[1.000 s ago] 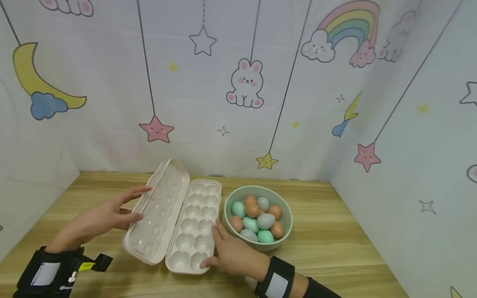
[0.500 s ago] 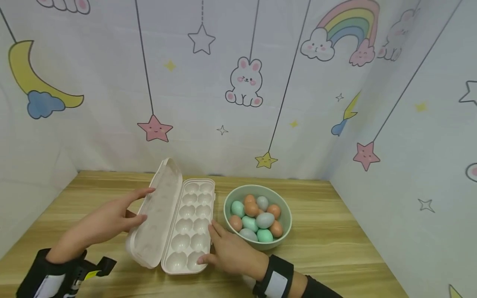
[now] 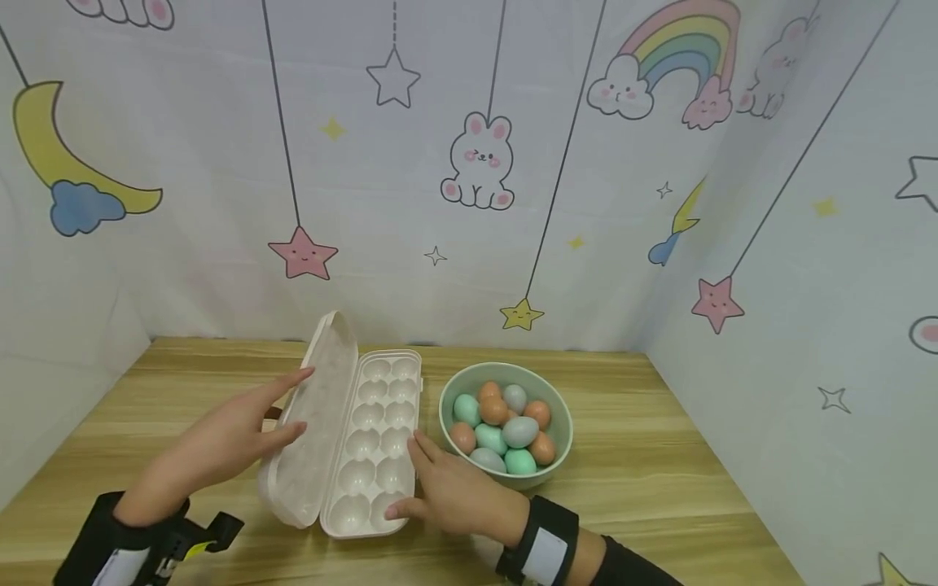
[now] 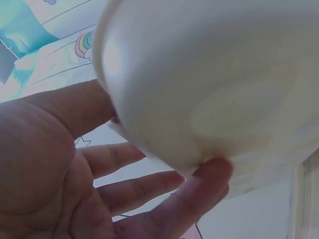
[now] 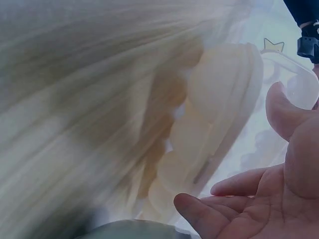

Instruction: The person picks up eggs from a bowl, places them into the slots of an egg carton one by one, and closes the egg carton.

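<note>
A pale egg carton (image 3: pixel 377 443) lies open on the wooden table, its two rows of wells bare. Its hinged lid (image 3: pixel 322 423) tilts up on the left side. My left hand (image 3: pixel 223 435) holds the lid's outer edge, thumb over the inner face and another finger against the outside, as the left wrist view shows. My right hand (image 3: pixel 465 496) rests at the carton's front right side, fingers fairly straight along the wall and thumb over the near right well. In the right wrist view, the carton's rounded underside (image 5: pixel 199 114) appears beyond the right fingers.
A light green bowl (image 3: pixel 447 387) full of brown, green and grey eggs (image 3: pixel 520 431) stands right of the carton, close to my right hand. White fabric walls (image 3: pixel 410 179) printed with stars and rabbits border the table (image 3: pixel 645 456) at the back and sides.
The lid has swung more upright, with my left hand moving right along with it. The carton has shifted slightly left, my right hand staying against its side.
</note>
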Demonstrator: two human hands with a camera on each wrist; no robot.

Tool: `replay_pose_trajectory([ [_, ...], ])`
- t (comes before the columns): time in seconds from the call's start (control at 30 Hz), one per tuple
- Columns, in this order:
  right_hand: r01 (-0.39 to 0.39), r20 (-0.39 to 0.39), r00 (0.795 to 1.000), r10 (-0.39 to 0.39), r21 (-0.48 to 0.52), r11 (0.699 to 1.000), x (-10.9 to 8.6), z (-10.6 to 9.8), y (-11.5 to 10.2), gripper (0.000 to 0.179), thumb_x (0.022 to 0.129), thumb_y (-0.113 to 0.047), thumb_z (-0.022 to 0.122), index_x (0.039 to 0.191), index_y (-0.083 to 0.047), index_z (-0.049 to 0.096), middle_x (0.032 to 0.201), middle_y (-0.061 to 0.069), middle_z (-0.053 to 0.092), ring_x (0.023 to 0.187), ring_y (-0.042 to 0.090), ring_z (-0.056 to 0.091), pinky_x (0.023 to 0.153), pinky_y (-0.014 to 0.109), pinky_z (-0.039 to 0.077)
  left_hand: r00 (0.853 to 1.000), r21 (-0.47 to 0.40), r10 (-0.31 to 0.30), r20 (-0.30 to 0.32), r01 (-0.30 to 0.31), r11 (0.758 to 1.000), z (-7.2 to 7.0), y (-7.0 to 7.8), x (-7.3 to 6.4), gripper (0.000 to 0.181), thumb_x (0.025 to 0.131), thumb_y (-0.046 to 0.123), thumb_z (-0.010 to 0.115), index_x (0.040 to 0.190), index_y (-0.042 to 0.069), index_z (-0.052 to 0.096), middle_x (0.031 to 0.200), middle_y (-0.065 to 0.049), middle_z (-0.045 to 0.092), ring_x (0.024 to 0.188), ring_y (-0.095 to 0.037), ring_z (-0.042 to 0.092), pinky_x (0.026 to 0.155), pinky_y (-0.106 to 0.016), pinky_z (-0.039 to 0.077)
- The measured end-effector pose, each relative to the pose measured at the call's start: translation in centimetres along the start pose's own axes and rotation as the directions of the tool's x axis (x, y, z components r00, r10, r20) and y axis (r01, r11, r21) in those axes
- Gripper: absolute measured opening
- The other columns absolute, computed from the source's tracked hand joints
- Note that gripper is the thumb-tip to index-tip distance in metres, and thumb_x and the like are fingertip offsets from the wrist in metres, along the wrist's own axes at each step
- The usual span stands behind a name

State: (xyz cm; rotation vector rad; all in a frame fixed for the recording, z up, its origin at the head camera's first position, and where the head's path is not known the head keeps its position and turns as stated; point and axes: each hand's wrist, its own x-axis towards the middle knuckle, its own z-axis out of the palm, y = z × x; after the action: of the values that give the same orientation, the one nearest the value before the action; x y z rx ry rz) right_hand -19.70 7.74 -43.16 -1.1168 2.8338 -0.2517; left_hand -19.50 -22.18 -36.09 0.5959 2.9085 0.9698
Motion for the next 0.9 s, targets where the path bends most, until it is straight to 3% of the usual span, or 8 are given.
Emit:
replay_pose_trajectory([
  [0.2,-0.009,0.03,1.0,0.008,0.03,1.0,0.1,-1.3,-0.1,0.093,0.087,-0.068,0.044,0.148,0.001,0.025,0.151,0.024,0.028,0.129,0.027,0.039,0.101,0.034,0.045,0.999,0.026,0.017,-0.042,-0.016,1.0,0.1,0.3,-0.1,0.067,0.091,0.023,0.064,0.147,0.007,0.031,0.139,-0.03,0.043,0.101,-0.034,0.06,0.068,-0.044,0.059],
  [0.37,0.009,-0.018,1.0,-0.009,0.041,0.999,0.0,-2.9,0.3,0.088,0.088,-0.068,0.043,0.148,-0.006,0.028,0.152,0.019,0.029,0.125,0.031,0.042,0.099,0.037,0.047,0.999,0.034,0.018,-0.042,-0.016,0.999,0.2,0.4,-0.1,0.069,0.09,0.026,0.065,0.147,0.006,0.032,0.139,-0.029,0.044,0.101,-0.034,0.06,0.067,-0.045,0.059],
  [0.6,0.002,-0.073,0.997,0.006,0.11,0.994,-0.2,-5.3,1.9,0.079,0.089,-0.065,0.046,0.148,-0.014,0.033,0.149,0.009,0.039,0.127,0.017,0.04,0.101,0.037,0.045,0.999,0.025,0.032,-0.04,-0.031,0.999,0.2,0.6,-0.1,0.069,0.09,0.025,0.066,0.147,0.006,0.032,0.138,-0.029,0.044,0.102,-0.035,0.059,0.066,-0.044,0.059],
  [0.7,-0.022,-0.07,0.997,0.03,0.109,0.994,-0.1,-6.2,3.0,0.074,0.089,-0.06,0.051,0.146,-0.014,0.037,0.126,0.007,0.058,0.103,0.009,0.057,0.085,0.031,0.053,0.999,0.027,0.028,-0.039,-0.027,0.999,0.3,0.6,0.0,0.068,0.09,0.026,0.065,0.147,0.008,0.032,0.139,-0.029,0.045,0.103,-0.035,0.058,0.067,-0.045,0.059],
  [0.8,-0.072,-0.038,0.996,0.078,0.142,0.987,0.0,-6.9,4.2,0.068,0.091,-0.049,0.058,0.144,-0.013,0.039,0.102,0.002,0.066,0.079,0.006,0.059,0.071,0.027,0.054,0.999,0.028,0.02,-0.034,-0.019,0.999,0.3,0.7,0.0,0.07,0.091,0.029,0.065,0.148,0.008,0.03,0.139,-0.028,0.045,0.104,-0.035,0.058,0.068,-0.046,0.059],
  [0.83,-0.093,-0.029,0.995,0.098,0.143,0.985,0.1,-7.0,4.7,0.068,0.09,-0.047,0.06,0.144,-0.013,0.039,0.096,0.001,0.066,0.077,0.007,0.059,0.069,0.027,0.054,0.999,0.022,0.015,-0.029,-0.015,1.0,0.4,0.8,0.0,0.072,0.091,0.03,0.064,0.149,0.008,0.028,0.139,-0.028,0.044,0.105,-0.035,0.057,0.068,-0.045,0.059],
  [0.9,-0.144,-0.01,0.989,0.146,0.124,0.982,0.2,-7.1,5.5,0.065,0.09,-0.046,0.061,0.144,-0.017,0.04,0.108,0.001,0.067,0.094,0.012,0.06,0.075,0.033,0.055,1.0,0.016,0.007,-0.019,-0.007,1.0,0.4,0.8,0.1,0.078,0.091,0.033,0.064,0.151,0.007,0.022,0.142,-0.028,0.041,0.106,-0.036,0.057,0.068,-0.045,0.059],
])
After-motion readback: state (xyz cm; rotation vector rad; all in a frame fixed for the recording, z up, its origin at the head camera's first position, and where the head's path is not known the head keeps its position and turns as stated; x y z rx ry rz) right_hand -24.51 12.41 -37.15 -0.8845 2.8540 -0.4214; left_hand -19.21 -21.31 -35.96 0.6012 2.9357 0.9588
